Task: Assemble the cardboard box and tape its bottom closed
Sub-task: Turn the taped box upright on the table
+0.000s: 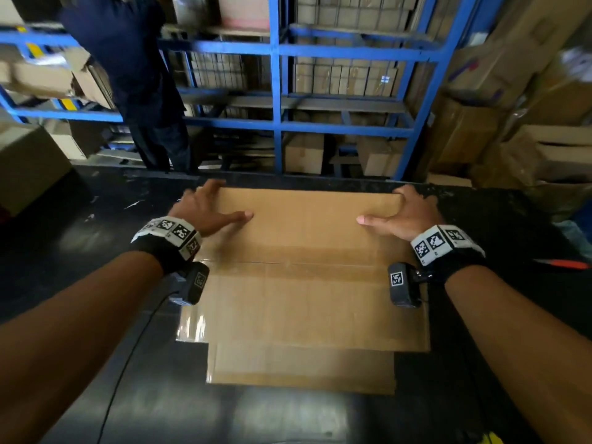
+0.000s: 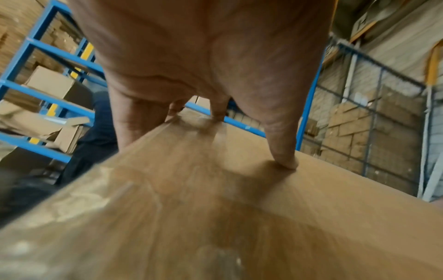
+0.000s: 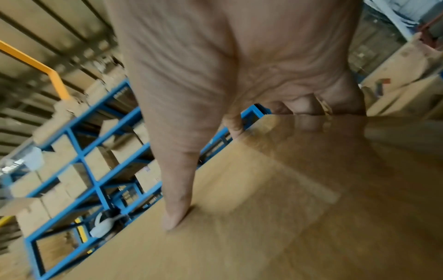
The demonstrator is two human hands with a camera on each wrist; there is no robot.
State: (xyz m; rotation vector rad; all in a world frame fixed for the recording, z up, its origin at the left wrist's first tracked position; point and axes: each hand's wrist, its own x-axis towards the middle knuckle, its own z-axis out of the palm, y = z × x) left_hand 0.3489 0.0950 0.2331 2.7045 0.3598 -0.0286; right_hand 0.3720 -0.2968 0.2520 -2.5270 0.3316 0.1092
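A flat brown cardboard box [image 1: 304,302] lies on the black table [image 1: 96,251], with a strip of clear tape [image 1: 288,267] along its middle seam and shiny tape at its left edge. My left hand [image 1: 221,205] grips the far left corner, thumb [image 2: 285,159] pressed on top of the cardboard [image 2: 239,217] and fingers curled over the edge. At the far right corner my right hand [image 1: 405,209] holds the same way. In the right wrist view its thumb [image 3: 175,214] lies on the panel [image 3: 275,227], the fingers wrapped past the rim.
A blue steel rack [image 1: 277,123] full of cartons stands just behind the table. A person in dark clothes [image 1: 137,75] stands at its left. Stacked cartons [image 1: 528,123] fill the right. A red-handled tool [image 1: 563,264] lies on the table's right side.
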